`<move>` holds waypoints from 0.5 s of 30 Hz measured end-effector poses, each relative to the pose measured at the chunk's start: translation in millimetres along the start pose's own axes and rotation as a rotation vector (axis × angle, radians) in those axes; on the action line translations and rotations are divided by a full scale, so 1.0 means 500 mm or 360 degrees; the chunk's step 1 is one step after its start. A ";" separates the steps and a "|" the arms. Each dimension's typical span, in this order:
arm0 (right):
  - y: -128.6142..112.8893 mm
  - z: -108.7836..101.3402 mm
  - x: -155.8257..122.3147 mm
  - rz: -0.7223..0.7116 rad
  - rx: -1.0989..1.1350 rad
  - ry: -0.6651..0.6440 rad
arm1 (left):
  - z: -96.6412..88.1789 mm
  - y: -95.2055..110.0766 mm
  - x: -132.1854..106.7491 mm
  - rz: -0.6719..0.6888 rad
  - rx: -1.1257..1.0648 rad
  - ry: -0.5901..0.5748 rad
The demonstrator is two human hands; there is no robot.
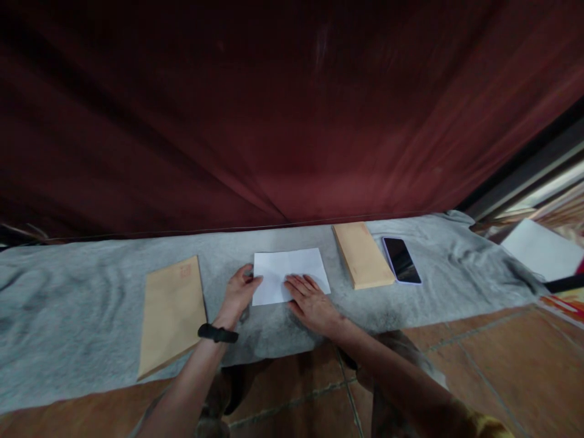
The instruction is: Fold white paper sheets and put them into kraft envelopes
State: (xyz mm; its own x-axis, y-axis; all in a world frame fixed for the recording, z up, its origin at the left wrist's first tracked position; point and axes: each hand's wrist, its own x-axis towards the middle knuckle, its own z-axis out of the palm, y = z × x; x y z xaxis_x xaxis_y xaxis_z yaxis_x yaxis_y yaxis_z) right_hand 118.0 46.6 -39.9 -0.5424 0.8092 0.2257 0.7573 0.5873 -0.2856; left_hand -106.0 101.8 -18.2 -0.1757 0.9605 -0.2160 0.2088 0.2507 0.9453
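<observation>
A white sheet of paper (278, 267) lies on a grey cloth, with a faint crease down its middle. My left hand (239, 289), with a black band on the wrist, is at the paper's left edge; its thumb rests over the edge and its fingers curl beside it. Flat across the lower right part of the sheet lies my right hand (312, 301), fingers stretched out and pointing left. Left of my left wrist is a large brown envelope (173, 310) with a small red print. A stack of narrower brown envelopes (362, 255) sits to the right of the paper.
A phone (402, 260) in a light purple case lies right of the stack. The grey cloth (100, 340) covers a long, low surface. Behind it hangs a dark red curtain (292, 134). Tiled floor (493, 353) shows in front, and a white panel (542, 249) stands far right.
</observation>
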 end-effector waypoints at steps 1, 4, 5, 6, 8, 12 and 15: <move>0.000 -0.001 0.000 -0.0005 -0.0011 0.0013 | -0.001 0.006 -0.005 -0.0053 -0.0070 -0.0057; 0.001 -0.006 0.004 -0.0030 -0.0066 0.0069 | -0.008 0.025 -0.022 -0.0219 -0.0320 -0.0202; 0.002 -0.009 0.006 -0.0042 -0.0088 0.0090 | -0.011 0.032 -0.027 -0.0269 -0.0431 -0.0211; 0.003 -0.013 0.009 -0.0054 -0.0108 0.0113 | -0.014 0.037 -0.031 -0.0306 -0.0556 -0.0196; 0.003 -0.024 0.016 -0.0061 -0.0140 0.0165 | -0.017 0.046 -0.038 -0.0340 -0.0811 -0.0145; 0.004 -0.043 0.028 0.0047 -0.0167 0.0293 | -0.007 0.051 -0.050 -0.0347 -0.1157 -0.0096; 0.007 -0.043 0.034 0.0087 -0.0147 0.0331 | 0.015 0.048 -0.069 -0.0404 -0.1218 -0.0163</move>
State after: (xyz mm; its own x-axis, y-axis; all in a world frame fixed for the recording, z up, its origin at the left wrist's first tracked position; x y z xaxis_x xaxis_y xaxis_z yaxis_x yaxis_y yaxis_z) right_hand 119.1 62.0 -17.2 -0.4205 0.8133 0.4022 0.8186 0.5312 -0.2184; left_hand -87.5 75.8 10.1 -0.0328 0.9010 -0.4325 -0.5480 0.3457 0.7617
